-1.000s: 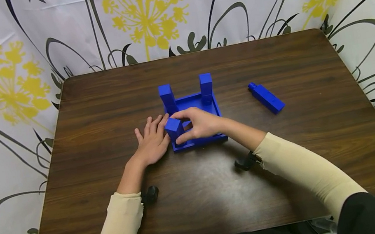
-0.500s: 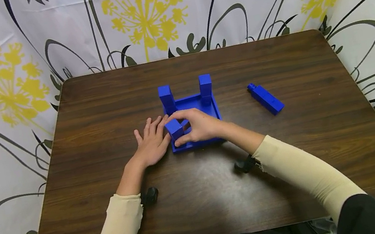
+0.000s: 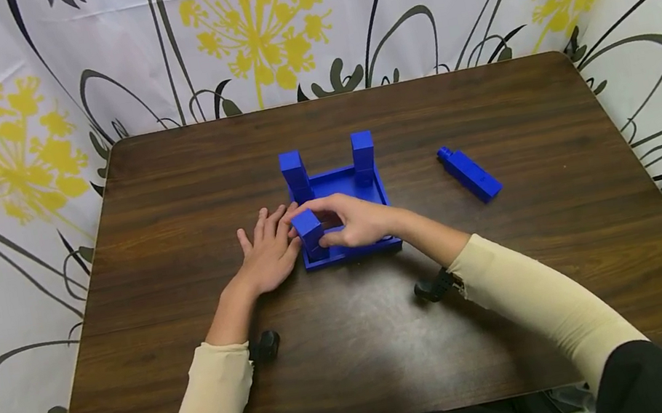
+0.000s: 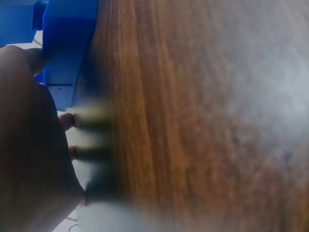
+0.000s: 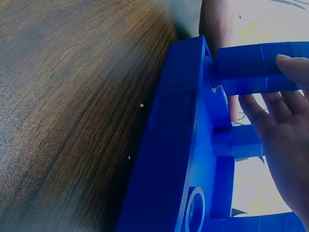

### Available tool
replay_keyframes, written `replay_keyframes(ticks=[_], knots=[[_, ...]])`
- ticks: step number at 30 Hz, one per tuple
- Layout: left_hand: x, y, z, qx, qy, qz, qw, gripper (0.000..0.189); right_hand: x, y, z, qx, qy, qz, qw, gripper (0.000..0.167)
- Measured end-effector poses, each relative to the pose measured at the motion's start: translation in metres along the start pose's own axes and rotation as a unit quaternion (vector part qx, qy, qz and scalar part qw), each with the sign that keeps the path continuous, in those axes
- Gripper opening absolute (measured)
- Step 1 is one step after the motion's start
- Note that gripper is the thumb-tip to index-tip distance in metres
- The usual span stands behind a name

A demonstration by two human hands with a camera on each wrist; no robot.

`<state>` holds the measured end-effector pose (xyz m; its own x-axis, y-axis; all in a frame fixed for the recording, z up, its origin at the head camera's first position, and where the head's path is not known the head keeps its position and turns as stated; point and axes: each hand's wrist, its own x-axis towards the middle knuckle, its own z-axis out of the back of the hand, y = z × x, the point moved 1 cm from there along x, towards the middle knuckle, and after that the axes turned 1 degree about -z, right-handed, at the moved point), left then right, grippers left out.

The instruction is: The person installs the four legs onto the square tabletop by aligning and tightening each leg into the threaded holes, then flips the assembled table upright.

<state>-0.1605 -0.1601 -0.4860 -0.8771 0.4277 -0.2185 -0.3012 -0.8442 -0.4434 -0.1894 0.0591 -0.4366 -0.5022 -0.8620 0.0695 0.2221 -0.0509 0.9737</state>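
Note:
A shallow blue square frame (image 3: 356, 254) with raised rims rests on the table, two square blue legs (image 3: 364, 156) upright at its far corners. At the near left corner my right hand (image 3: 360, 220) holds a third blue leg (image 3: 308, 229), thumb on one side and fingers round the far side. The right wrist view shows a narrow gap between this leg (image 5: 248, 67) and the corner, with a bare round socket (image 5: 195, 210) at the other near corner. My left hand (image 3: 267, 258) lies spread on the table against the frame's left side, its thumb (image 4: 34, 60) at the rim.
A loose blue leg (image 3: 470, 173) with a narrower round end lies on the brown wooden table (image 3: 516, 277), right of the frame. Behind the table hangs a white cloth (image 3: 129, 43) with a yellow and dark plant print.
The held leg has turned about its length and tipped back more upright at its corner. My right thumb and fingers have shifted round it. My left hand has stayed in place.

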Motion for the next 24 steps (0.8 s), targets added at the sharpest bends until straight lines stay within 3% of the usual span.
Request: replay_keyframes(ticks=[9,15,24], knots=[[-0.0002,0.0009,-0.0005,-0.003,0.003,-0.003,1.0,0.061,0.0002,0.0023,-0.0003,-0.019,-0.013,-0.019,0.9995,0.054],[0.0001,-0.0006,0.0006,-0.002,0.003,-0.003,1.0,0.06,-0.0007,0.0053,0.0001,-0.062,-0.039,-0.045,0.9963,0.058],[0.0011,0.0005,-0.0007,-0.003,0.002,0.002,1.0,0.06,0.002,-0.0009,-0.0055,-0.139,-0.08,-0.045,0.986,0.05]])
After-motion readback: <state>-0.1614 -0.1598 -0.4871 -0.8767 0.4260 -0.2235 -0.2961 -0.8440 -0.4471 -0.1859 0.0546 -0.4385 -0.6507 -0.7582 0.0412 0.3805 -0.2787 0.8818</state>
